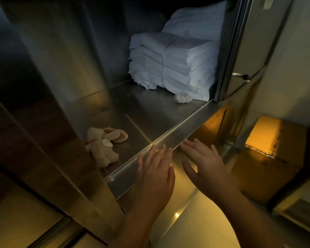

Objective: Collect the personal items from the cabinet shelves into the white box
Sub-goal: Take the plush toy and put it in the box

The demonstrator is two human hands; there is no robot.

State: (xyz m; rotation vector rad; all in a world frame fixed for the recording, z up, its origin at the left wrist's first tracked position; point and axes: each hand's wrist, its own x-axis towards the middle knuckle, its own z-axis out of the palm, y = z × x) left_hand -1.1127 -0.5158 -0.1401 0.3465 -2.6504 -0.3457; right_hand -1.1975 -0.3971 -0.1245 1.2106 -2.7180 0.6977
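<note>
Beige plush bunny toy (pixel 104 145) lies on the steel cabinet shelf (pixel 150 108), near its front left corner. Left hand (pixel 154 173) and right hand (pixel 205 164) are at the shelf's front edge, grip apart on both, fingers straight, holding nothing. Tied stack of white folded cloths (pixel 170 65) sits at back right, with a crumpled white wad (pixel 183 97) just beside it.

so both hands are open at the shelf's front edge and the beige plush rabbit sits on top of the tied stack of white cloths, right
Wrong spot: the head view shows the beige plush rabbit lying on the steel shelf, left of and apart from the tied stack of white cloths. The left hand and right hand are open.
</note>
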